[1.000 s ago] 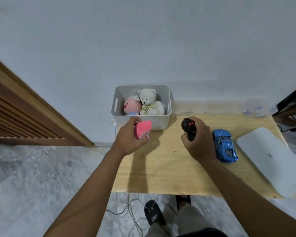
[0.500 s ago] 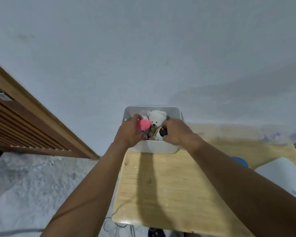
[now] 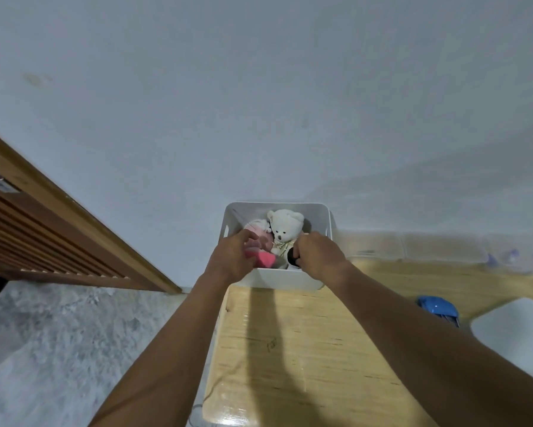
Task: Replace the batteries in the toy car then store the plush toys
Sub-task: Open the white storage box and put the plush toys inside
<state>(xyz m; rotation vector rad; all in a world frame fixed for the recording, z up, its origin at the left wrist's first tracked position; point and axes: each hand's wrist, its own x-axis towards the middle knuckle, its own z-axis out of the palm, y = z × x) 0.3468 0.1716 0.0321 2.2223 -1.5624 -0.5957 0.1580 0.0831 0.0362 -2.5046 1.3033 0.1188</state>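
Nearest, the wooden desk is crossed by both forearms, which are stretched toward twelve o'clock. At about four o'clock from the storage bin and well apart from it, the blue toy car is left lying on the desk, half hidden behind the right forearm. A flat white object lies just beside the car, again at four o'clock. The car is judged to have been set aside there because the battery step is done and only the storing is in hand.

Further out, the left hand is curled round a pink plush toy, and the right hand is clenched about a small black toy. Both toys are held low, just past the near wall of the white bin and inside its rim. This is presumably so that they can be lowered into the free space at the bin's six o'clock side rather than dropped onto those already stored. The left fingers are blurred by motion, so the firmness of that grip cannot be told.

Beyond the hands, a white teddy bear is seated upright toward the bin's twelve o'clock side, with a pale pink plush touching it at nine o'clock. The bin is stood at the desk's far left corner, close to the wall.
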